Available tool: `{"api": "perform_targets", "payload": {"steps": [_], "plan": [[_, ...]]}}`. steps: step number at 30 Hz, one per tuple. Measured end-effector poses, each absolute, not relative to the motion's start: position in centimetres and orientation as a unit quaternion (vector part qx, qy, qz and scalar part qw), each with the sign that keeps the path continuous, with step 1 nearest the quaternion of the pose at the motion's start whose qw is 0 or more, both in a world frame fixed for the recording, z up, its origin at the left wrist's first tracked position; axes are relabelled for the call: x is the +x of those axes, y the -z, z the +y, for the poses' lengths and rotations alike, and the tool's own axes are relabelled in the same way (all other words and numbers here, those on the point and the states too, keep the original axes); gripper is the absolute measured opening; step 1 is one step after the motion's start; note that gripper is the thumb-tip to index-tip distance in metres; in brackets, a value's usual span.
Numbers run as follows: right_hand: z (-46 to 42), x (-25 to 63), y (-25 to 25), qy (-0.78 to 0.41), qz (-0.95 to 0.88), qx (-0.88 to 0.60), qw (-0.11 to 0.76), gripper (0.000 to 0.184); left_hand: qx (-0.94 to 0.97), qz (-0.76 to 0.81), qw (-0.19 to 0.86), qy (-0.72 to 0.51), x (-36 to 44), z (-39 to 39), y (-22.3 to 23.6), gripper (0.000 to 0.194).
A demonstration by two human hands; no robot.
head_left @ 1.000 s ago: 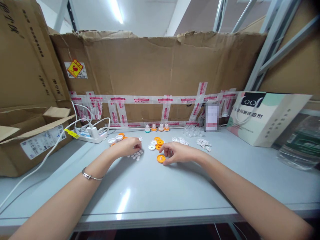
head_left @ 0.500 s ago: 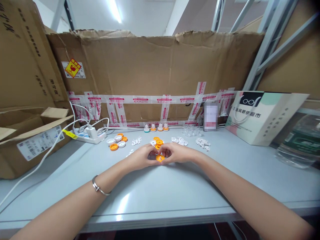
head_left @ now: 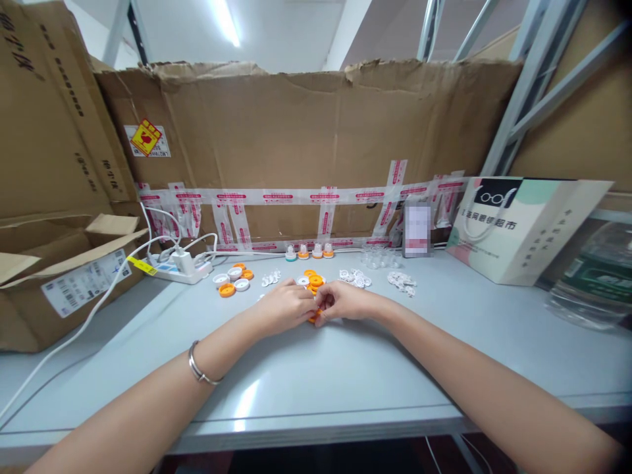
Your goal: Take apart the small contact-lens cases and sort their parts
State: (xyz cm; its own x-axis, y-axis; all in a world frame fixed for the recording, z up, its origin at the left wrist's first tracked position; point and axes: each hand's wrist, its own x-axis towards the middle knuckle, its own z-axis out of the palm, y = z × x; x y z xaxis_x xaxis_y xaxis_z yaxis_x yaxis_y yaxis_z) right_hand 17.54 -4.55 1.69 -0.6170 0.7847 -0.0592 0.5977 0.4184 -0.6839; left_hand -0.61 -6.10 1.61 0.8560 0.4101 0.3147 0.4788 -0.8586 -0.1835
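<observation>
My left hand (head_left: 286, 307) and my right hand (head_left: 345, 301) meet at the middle of the grey table (head_left: 316, 375), fingers pinched together on one orange cap (head_left: 315, 316), which they mostly hide. Just behind them lies a small pile of orange and white caps (head_left: 312, 281). More orange and white caps (head_left: 234, 280) sit to the left, and small white parts (head_left: 269, 279) lie nearby. A metal bracelet (head_left: 199, 368) circles my left wrist.
Several assembled caps (head_left: 309, 251) stand in a row against the taped cardboard wall (head_left: 306, 151). Clear small parts (head_left: 402, 282) lie to the right. A white power strip (head_left: 178, 270) with cables sits at left beside an open carton (head_left: 59, 276). A paper bag (head_left: 523, 227) lies at right.
My left hand left the white parts at the left and came to the orange cap in my right hand. Both hands now close over the cap, hiding it more.
</observation>
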Motion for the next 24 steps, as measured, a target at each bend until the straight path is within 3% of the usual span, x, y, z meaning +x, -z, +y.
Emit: {"api": "perform_targets", "payload": {"steps": [10,15,20,24], "plan": [[-4.6,17.6,-1.7,-0.337,-0.83,-0.422,0.14,0.032,-0.943,-0.157,0.264,0.132,-0.4,-6.2,-1.9,0.027],[-4.7,17.6,-1.8,-0.335,-0.828,-0.426,0.144,0.03,-0.942,-0.147,0.27,0.135,-0.4,-6.3,-2.0,0.027],[-4.5,17.5,-1.6,-0.346,-0.819,-0.431,0.152,0.032,-0.95,-0.179,0.201,0.155,-0.5,-5.7,-1.3,0.024],[-4.4,17.7,-1.5,-0.357,-0.823,-0.416,0.149,0.035,-0.946,-0.251,0.034,0.203,-0.8,-5.3,-0.9,0.016]]}}
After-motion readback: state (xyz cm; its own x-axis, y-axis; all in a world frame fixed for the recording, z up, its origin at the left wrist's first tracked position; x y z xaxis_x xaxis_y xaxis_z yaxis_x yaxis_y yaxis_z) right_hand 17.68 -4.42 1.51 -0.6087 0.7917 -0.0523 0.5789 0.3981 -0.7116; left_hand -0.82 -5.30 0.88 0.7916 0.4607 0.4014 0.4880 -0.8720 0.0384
